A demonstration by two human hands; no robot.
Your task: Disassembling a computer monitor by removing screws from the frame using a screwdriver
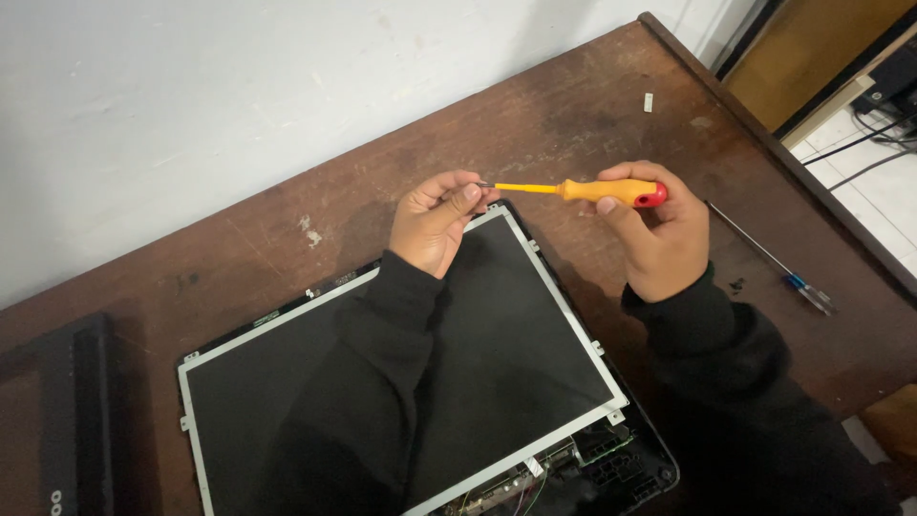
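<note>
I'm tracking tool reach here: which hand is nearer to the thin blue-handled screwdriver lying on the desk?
Right. The right hand holds the yellow screwdriver just left of the blue-handled screwdriver; the left hand is farther off, at the yellow screwdriver's tip over the screen panel.

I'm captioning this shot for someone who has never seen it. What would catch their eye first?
The yellow screwdriver with its red end, held level above the brown table: the right hand grips the handle and the left hand pinches at the tip. Below the hands lies a dark display panel in a silver frame. A second, thin screwdriver lies on the table to the right.
</note>
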